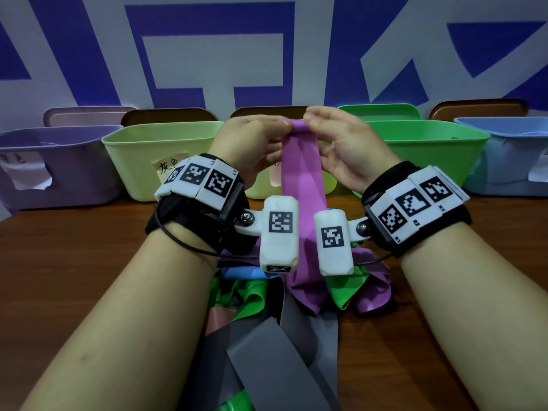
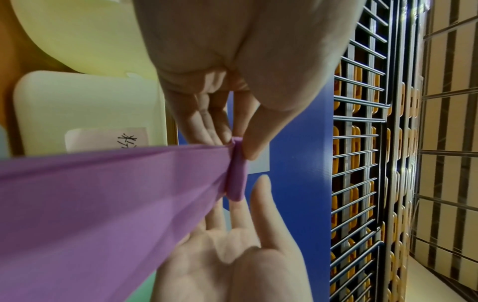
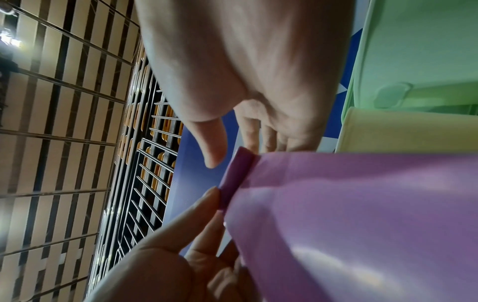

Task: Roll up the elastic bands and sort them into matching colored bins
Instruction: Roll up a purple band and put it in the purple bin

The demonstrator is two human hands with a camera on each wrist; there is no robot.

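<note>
2 hands are holding a purple elastic band [image 1: 301, 176] above the table [image 1: 74, 262].
Left hand [image 1: 252, 143] and right hand [image 1: 341, 143] are pinching its small rolled top end between thumbs and fingertips; the rest is hanging down.

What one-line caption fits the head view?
Both hands, left hand and right hand, pinch the rolled end of a purple band above a pile of bands.

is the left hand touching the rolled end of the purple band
Touching. In the left wrist view the left hand pinches the roll of the purple band between thumb and fingertips.
</note>
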